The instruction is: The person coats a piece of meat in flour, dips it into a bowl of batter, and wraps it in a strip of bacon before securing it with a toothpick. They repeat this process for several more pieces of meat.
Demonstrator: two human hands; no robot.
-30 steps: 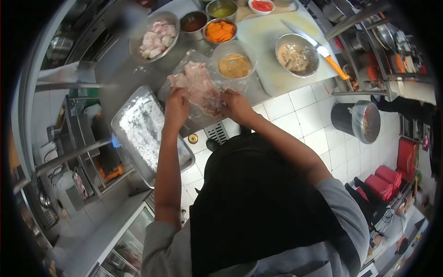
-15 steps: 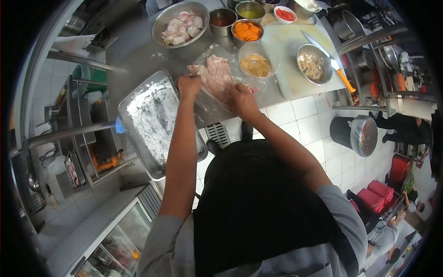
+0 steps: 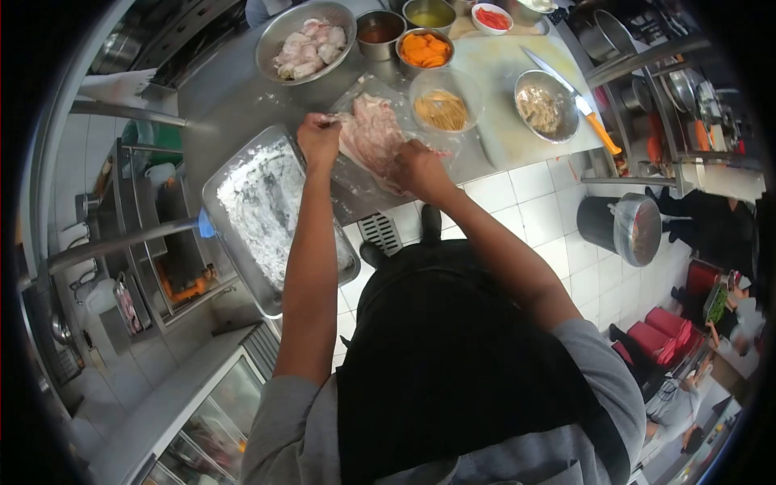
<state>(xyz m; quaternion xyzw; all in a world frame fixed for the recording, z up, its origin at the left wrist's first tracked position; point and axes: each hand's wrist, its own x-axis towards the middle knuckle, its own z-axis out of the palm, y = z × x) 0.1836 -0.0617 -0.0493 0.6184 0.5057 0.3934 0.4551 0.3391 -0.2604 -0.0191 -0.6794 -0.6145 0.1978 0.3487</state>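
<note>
A flattened piece of raw meat (image 3: 372, 133), pale pink and perhaps chicken, lies on a clear plastic sheet (image 3: 365, 86) on the steel table. My left hand (image 3: 318, 141) pinches its left edge and pulls that edge slightly outward. At the lower right of the meat, my right hand (image 3: 418, 168) has its fingers closed on it; the fingertips are partly hidden. Close by on the right is a clear bowl of toothpicks (image 3: 441, 110). A metal tray of white flour (image 3: 259, 206) sits left of my left forearm.
Behind stand a steel bowl of raw meat pieces (image 3: 310, 50), a pot of sliced carrots (image 3: 425, 50) and a pot of dark sauce (image 3: 380, 34). On the cutting board (image 3: 503, 73) are a bowl of chopped filling (image 3: 543, 109) and an orange-handled knife (image 3: 584, 107). Other people work at far right.
My left hand has shifted a little left and up, drawing the meat's edge outward. My right hand stays at the lower right side. The whole view has shifted slightly.
</note>
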